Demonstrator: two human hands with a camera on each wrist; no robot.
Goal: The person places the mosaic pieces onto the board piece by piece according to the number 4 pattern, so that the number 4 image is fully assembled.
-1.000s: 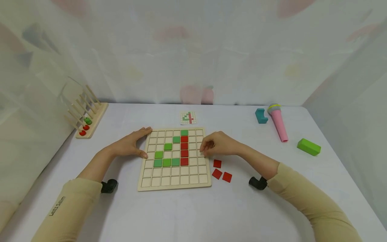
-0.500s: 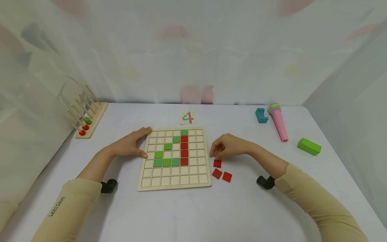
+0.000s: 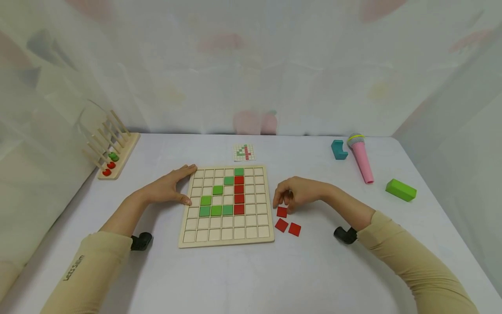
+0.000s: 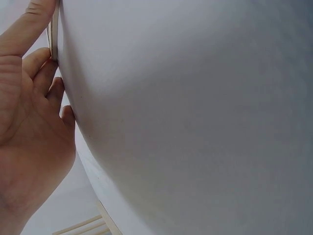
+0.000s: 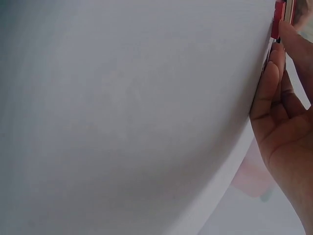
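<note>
A wooden grid board [image 3: 226, 244] lies on the table with green and red square tiles set in some cells. My left hand [image 3: 166, 185] rests along the board's left side, thumb and fingers spread at its edge, also seen in the left wrist view. To the right of the board, my right hand [image 3: 302, 192] is low over a loose red tile [image 3: 282, 212]. Its thumb is at the tile's right side and a finger stands a little off its left side. Two more red tiles, one [image 3: 281, 225] and another [image 3: 294, 230], lie just nearer.
Behind the board lies a small pattern card [image 3: 244, 153]. A wooden peg stand [image 3: 121, 159] with red and green pieces is at the left. On the right are a teal block [image 3: 339, 150], a pink toy microphone [image 3: 361, 161] and a green block [image 3: 401, 190].
My right hand has moved right from the board's right edge to the nearest loose red tile, and its thumb and finger have spread apart. The left hand and the board stay put.
</note>
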